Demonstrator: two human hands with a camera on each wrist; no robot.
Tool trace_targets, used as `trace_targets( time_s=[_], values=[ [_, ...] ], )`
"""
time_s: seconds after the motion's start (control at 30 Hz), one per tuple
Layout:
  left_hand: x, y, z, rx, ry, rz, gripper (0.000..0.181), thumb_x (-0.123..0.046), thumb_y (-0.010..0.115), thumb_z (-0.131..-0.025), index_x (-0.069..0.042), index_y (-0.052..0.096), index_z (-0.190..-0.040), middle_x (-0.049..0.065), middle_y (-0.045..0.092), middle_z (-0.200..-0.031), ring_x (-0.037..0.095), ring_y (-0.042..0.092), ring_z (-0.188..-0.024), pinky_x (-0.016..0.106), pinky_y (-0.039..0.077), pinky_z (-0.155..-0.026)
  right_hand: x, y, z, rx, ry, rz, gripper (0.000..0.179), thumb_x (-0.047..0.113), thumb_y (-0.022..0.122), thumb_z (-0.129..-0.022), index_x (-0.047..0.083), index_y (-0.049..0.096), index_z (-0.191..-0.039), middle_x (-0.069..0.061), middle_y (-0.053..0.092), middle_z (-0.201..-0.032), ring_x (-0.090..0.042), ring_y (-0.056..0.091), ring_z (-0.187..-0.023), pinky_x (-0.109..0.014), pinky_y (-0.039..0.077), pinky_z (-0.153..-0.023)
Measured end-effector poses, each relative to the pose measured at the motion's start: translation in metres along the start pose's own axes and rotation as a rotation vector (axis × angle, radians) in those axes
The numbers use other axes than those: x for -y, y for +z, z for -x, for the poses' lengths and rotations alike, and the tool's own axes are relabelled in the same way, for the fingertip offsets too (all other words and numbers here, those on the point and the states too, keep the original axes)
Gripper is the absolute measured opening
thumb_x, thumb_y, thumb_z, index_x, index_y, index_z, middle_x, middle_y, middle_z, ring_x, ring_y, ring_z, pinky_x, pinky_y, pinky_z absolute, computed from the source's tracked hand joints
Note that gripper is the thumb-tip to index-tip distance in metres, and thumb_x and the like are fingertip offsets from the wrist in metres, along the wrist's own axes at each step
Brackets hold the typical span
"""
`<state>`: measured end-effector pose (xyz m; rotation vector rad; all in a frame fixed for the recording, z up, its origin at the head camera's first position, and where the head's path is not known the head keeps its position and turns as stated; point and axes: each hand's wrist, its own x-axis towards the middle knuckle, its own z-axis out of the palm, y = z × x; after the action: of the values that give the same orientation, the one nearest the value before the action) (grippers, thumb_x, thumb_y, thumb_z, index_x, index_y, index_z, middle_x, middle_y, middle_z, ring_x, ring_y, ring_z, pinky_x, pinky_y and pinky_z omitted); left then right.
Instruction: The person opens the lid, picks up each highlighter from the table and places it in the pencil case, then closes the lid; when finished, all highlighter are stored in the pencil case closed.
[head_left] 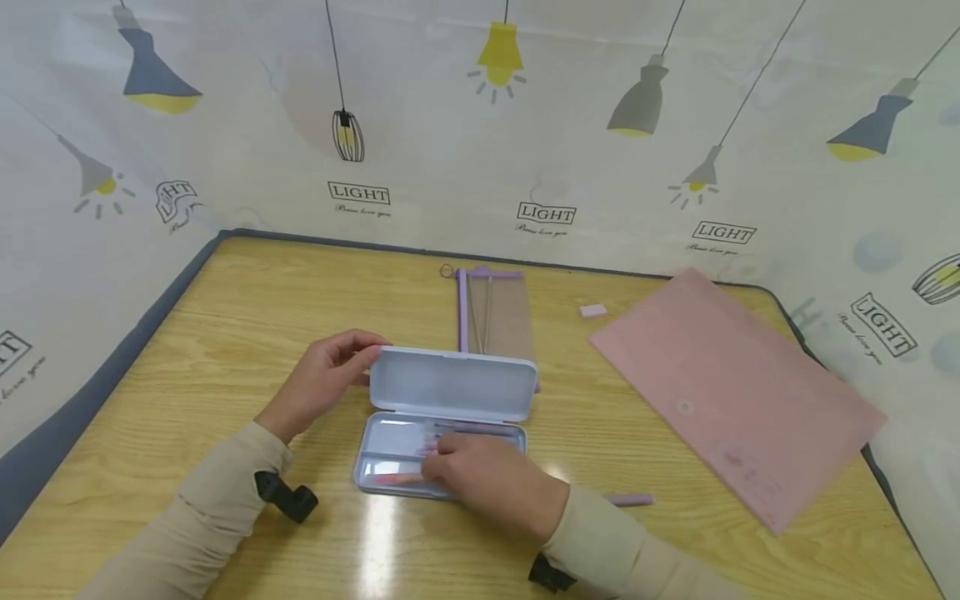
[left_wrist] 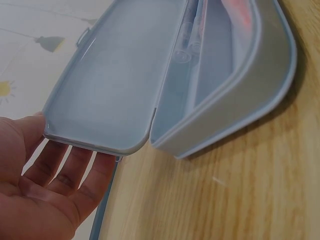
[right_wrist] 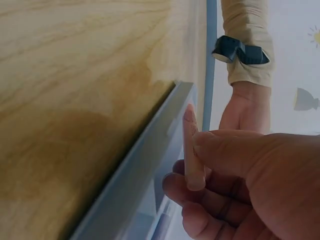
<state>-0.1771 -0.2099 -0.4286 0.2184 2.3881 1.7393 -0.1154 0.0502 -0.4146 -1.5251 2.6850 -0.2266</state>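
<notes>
A pale blue pencil case [head_left: 375, 421] lies on the table with its lid [head_left: 453, 387] raised. My left hand [head_left: 322, 379] grips the lid's left corner, thumb in front and fingers behind, as the left wrist view shows. Over the front compartment, my right hand [head_left: 502, 483] pinches a short peach stick [right_wrist: 191, 150] with a tapered pink tip between thumb and fingers. Several slim pens [left_wrist: 185, 42] with clear ends lie in the rear compartment, partly covered by the right hand in the head view.
Behind the lid lies a purple-edged paper trimmer [head_left: 510, 312], partly hidden. A small pink eraser [head_left: 592, 311] sits right of it. At the right is a large pink folder [head_left: 738, 392]. A purple pen [head_left: 632, 500] lies beyond the right wrist.
</notes>
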Motion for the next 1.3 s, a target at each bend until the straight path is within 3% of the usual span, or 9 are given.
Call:
trace_targets(
  time_s=[0.13, 0.27, 0.43, 0.53, 0.63, 0.73, 0.9, 1.1, 1.3],
  values=[
    [0.001, 0.0, -0.001, -0.001, 0.0, -0.001, 0.038, -0.04, 0.053, -0.101, -0.012, 0.061, -0.125, 0.011, 0.063, -0.125, 0.026, 0.065, -0.109, 0.033, 0.06, -0.086, 0.003, 0.007, -0.001, -0.007, -0.01, 0.051, 0.013, 0.021, 0.059, -0.095, 0.026, 0.07, -0.092, 0.007, 0.066, -0.093, -0.006, 0.061, -0.077, -0.019, 0.052, -0.064],
    [0.001, 0.0, -0.001, 0.003, 0.007, 0.002, 0.038, -0.04, 0.053, -0.101, -0.012, 0.061, -0.125, 0.011, 0.064, -0.125, 0.025, 0.065, -0.109, 0.033, 0.06, -0.086, 0.006, 0.01, -0.002, 0.022, -0.016, 0.08, 0.018, 0.016, 0.062, -0.091, 0.028, 0.073, -0.097, 0.007, 0.063, -0.091, -0.005, 0.06, -0.077, -0.017, 0.051, -0.063],
    [0.001, -0.001, 0.0, 0.008, 0.009, 0.002, 0.038, -0.039, 0.053, -0.102, -0.011, 0.061, -0.125, 0.011, 0.063, -0.125, 0.026, 0.065, -0.109, 0.032, 0.06, -0.086, 0.007, 0.01, -0.002, 0.038, -0.022, 0.059, 0.02, 0.014, 0.061, -0.092, 0.027, 0.073, -0.101, 0.008, 0.064, -0.094, -0.005, 0.061, -0.082, -0.017, 0.053, -0.07],
    [0.002, -0.001, 0.0, 0.007, 0.006, 0.004, 0.037, -0.039, 0.053, -0.102, -0.012, 0.061, -0.125, 0.011, 0.063, -0.125, 0.026, 0.065, -0.109, 0.032, 0.06, -0.086, 0.006, 0.008, 0.0, 0.031, -0.02, 0.024, 0.02, 0.015, 0.059, -0.094, 0.026, 0.073, -0.103, 0.007, 0.067, -0.103, -0.006, 0.065, -0.095, -0.018, 0.055, -0.08],
    [0.001, -0.001, 0.0, 0.005, 0.007, 0.005, 0.037, -0.039, 0.053, -0.101, -0.012, 0.062, -0.125, 0.011, 0.064, -0.125, 0.026, 0.065, -0.109, 0.033, 0.06, -0.086, 0.004, 0.004, 0.005, -0.005, -0.03, -0.011, 0.019, 0.015, 0.057, -0.097, 0.024, 0.072, -0.105, 0.006, 0.069, -0.112, -0.008, 0.066, -0.108, -0.021, 0.055, -0.091],
    [0.001, 0.0, -0.001, 0.004, 0.009, 0.005, 0.037, -0.039, 0.054, -0.101, -0.011, 0.062, -0.124, 0.011, 0.064, -0.124, 0.026, 0.065, -0.108, 0.033, 0.06, -0.085, -0.001, -0.004, 0.014, -0.052, -0.015, -0.052, 0.016, 0.015, 0.061, -0.097, 0.022, 0.073, -0.107, 0.005, 0.07, -0.109, -0.01, 0.067, -0.104, -0.024, 0.055, -0.091],
    [0.001, 0.0, -0.001, 0.006, 0.018, 0.011, 0.036, -0.037, 0.054, -0.102, -0.01, 0.062, -0.124, 0.011, 0.064, -0.124, 0.025, 0.065, -0.107, 0.034, 0.061, -0.085, -0.018, -0.02, 0.041, -0.082, 0.088, -0.107, 0.018, 0.014, 0.07, -0.092, 0.017, 0.073, -0.109, 0.006, 0.07, -0.099, -0.008, 0.066, -0.088, -0.026, 0.058, -0.078],
    [0.0, -0.001, -0.001, 0.005, 0.018, 0.011, 0.036, -0.037, 0.054, -0.101, -0.011, 0.062, -0.125, 0.011, 0.063, -0.124, 0.024, 0.065, -0.107, 0.032, 0.061, -0.084, -0.047, -0.025, 0.092, -0.126, 0.242, -0.11, 0.014, 0.013, 0.073, -0.089, 0.016, 0.072, -0.102, 0.007, 0.068, -0.093, -0.005, 0.064, -0.083, -0.026, 0.058, -0.071],
    [0.001, -0.001, 0.0, 0.01, 0.017, 0.013, 0.036, -0.038, 0.054, -0.102, -0.011, 0.062, -0.125, 0.011, 0.063, -0.125, 0.025, 0.065, -0.108, 0.032, 0.06, -0.085, -0.072, -0.022, 0.141, -0.072, 0.379, -0.128, 0.006, 0.018, 0.073, -0.088, 0.021, 0.07, -0.093, 0.014, 0.062, -0.086, -0.002, 0.058, -0.079, -0.025, 0.054, -0.067]
  ],
)
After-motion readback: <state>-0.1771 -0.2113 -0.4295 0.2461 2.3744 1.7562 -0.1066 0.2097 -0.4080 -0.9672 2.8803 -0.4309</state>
